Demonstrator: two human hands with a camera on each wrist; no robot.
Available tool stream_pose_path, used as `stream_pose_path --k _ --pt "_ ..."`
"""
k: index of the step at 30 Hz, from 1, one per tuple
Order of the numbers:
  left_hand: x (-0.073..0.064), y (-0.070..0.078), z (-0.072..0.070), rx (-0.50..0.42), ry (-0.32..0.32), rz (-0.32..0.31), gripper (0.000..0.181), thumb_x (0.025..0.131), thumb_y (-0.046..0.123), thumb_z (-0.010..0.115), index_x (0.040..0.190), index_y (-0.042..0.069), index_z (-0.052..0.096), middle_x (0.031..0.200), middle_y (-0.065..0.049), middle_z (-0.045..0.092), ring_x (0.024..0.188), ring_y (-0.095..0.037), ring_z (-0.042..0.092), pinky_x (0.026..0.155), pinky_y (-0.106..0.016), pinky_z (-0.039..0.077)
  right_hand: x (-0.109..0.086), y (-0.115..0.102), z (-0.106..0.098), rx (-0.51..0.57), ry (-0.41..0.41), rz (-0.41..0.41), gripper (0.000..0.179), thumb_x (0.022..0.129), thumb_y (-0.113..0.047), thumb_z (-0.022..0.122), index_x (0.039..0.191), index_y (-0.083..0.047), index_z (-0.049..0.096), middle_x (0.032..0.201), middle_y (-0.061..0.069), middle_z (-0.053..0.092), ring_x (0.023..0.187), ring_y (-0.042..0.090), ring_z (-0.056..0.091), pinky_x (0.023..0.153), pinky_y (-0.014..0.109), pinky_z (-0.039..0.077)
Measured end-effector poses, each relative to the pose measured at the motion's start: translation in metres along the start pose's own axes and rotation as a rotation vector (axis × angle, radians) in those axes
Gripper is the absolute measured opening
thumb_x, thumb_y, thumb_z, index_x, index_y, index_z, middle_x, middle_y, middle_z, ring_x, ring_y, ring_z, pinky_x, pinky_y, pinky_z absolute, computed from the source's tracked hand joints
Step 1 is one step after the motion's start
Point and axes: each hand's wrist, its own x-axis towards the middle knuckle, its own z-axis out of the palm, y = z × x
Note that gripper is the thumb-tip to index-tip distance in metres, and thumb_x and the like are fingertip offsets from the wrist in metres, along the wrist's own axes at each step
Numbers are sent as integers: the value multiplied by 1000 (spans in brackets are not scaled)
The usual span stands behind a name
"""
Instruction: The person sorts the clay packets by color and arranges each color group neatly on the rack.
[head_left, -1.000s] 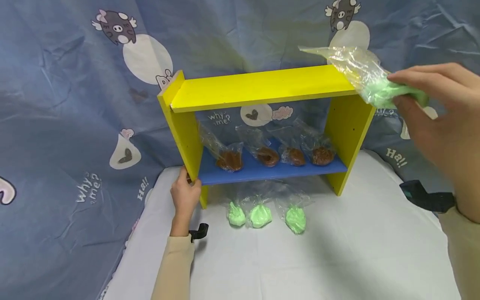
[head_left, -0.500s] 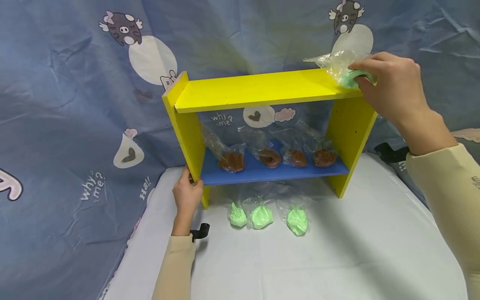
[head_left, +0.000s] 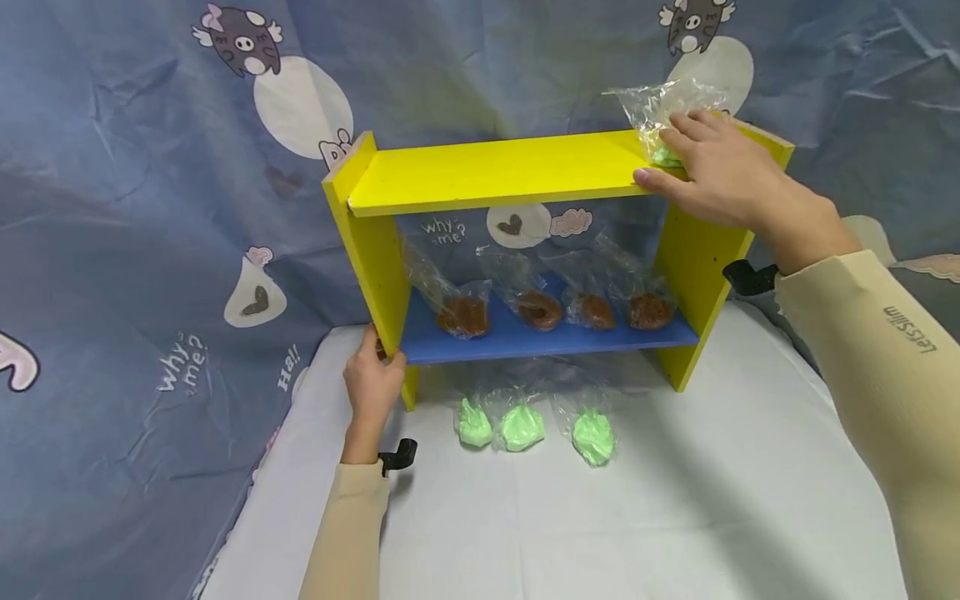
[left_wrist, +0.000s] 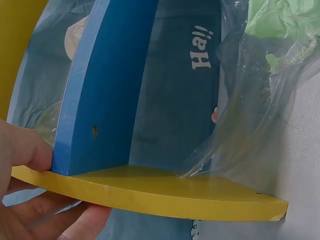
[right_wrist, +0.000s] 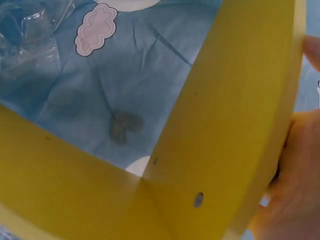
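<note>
Left hand (head_left: 372, 379) grips a boxy yellow-and-blue board shelf (head_left: 495, 171) at left; right hand (head_left: 720, 171), fingers spread, partly covers a clear-plastic-bagged green lump (head_left: 663, 157) atop the shelf's right end.

The shelf unit (head_left: 495, 171) is bright yellow, except for its blue lower board (head_left: 431, 343). Along that board, brown lumps (head_left: 462, 317) show through colourless, see-through bags (head_left: 427, 277); the green lumps (head_left: 522, 427) are a pale, minty shade. The desk (head_left: 637, 533) is white, while the backdrop (head_left: 112, 450) is dusty blue, printed with dark grey pigs (head_left: 242, 43), grey hearts on white, pink clouds (head_left: 572, 222) and white lettering. Beige sleeves (head_left: 870, 367), black wrist straps (head_left: 750, 278).
</note>
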Motion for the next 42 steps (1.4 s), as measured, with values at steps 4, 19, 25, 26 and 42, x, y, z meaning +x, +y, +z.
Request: stream_pose_path --k 4,19,25,26,42 --pt "4 3 0 -6 -22 10 37 87 9 70 122 8 61 109 -16 71 95 -34 71 81 -51 59 1 2 -1 22 -51 38 91 100 -68 26 161 -2 10 165 25 3 150 46 0 120 57 -4" --pt "5 2 -2 0 -32 5 37 88 11 70 124 8 59 113 -15 70 97 -34 71 81 -51 59 -7 6 9 36 -18 -39 83 102 -63 31 163 -14 4 167 18 -4 151 42 -6 120 58 -4" --pt "12 3 -1 -5 -21 34 37 88 9 70 123 8 60 113 -16 70 96 -35 71 80 -52 59 -22 8 7 130 44 -32 73 103 -54 42 163 -24 13 169 9 0 153 36 -5 116 68 5" --pt "13 3 -1 -8 -23 38 37 88 9 70 123 8 60 112 -16 70 96 -35 71 80 -52 59 -27 8 9 138 64 -32 73 103 -52 45 163 -25 15 169 8 2 153 36 -4 115 70 8" --pt "0 -4 -2 3 -27 -7 38 88 10 70 125 8 59 114 -16 70 98 -35 71 81 -51 59 -100 -57 100 258 548 -300 64 82 -10 76 143 -17 59 157 8 41 149 33 27 98 62 47"
